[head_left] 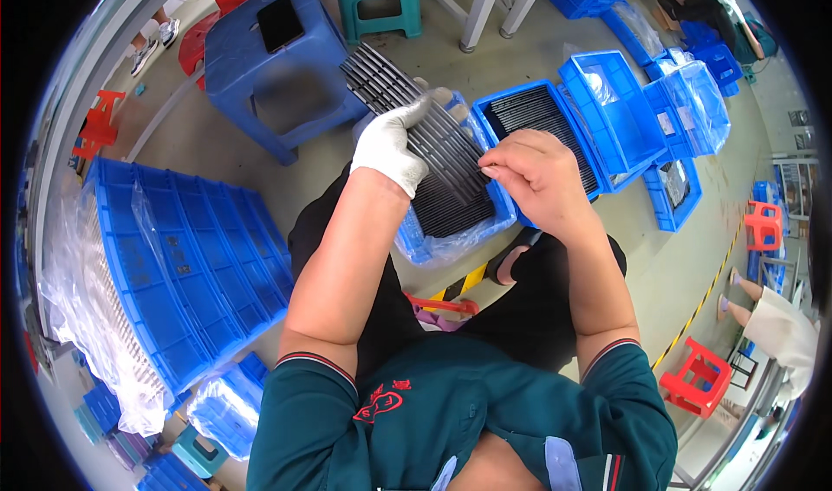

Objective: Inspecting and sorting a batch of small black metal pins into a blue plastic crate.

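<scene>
My left hand point(392, 149), in a white glove, is closed around a bundle of long, thin dark strips point(444, 149), which slants from upper left to lower right. At the bundle's right edge my bare right hand point(539, 177) has thumb and forefinger pinched together by the strips; what is between the fingertips is too small to make out. Below the bundle stands a blue bin point(426, 253) lined with clear plastic, holding more dark strips point(442, 212). To its right, a second blue bin point(598, 177) contains rows of similar strips point(536, 118), partly hidden by my right hand.
A blue stool point(234, 58) bearing a black phone point(280, 23) stands at far left, beside a green stool point(379, 6). Stacked blue crates point(186, 270) rise on my left. More blue bins point(611, 101) are at right. A red stool point(696, 378) and another person point(776, 331) are farther right.
</scene>
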Action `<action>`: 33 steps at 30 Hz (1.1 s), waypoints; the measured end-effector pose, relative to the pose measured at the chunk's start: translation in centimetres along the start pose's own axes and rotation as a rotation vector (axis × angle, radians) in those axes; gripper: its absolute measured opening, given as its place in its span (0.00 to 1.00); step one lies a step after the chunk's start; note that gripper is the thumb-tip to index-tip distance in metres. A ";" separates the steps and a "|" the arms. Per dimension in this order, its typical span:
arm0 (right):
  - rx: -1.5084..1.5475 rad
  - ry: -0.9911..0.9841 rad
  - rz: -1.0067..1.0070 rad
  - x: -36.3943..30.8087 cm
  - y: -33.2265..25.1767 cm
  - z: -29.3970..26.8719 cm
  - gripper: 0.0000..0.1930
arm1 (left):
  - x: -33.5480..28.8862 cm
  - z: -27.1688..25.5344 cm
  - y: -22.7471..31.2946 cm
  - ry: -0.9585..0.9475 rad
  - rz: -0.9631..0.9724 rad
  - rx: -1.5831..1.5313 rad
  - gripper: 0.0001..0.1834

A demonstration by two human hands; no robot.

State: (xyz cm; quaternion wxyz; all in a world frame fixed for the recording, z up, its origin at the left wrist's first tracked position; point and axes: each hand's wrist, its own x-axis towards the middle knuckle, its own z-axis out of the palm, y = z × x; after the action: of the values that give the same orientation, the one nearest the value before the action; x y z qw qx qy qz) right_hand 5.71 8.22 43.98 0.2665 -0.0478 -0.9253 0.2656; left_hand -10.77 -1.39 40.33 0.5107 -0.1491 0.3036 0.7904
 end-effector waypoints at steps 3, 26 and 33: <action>-0.047 -0.031 -0.014 0.1 -0.2 -0.2 0.03 | -0.1 0.1 0.1 0.013 -0.008 0.008 0.06; -0.081 0.121 -0.022 0.1 -0.6 0.0 0.04 | -0.2 0.3 0.0 0.048 0.026 0.018 0.06; -0.051 0.003 -0.025 0.1 -0.5 0.8 0.04 | -0.3 0.2 0.2 0.045 0.024 0.002 0.06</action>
State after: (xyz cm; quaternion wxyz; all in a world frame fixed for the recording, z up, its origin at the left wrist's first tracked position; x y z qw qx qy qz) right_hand 5.26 7.47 43.74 0.2697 -0.0434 -0.9320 0.2383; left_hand -10.86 -1.53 40.69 0.4942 -0.1626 0.3174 0.7928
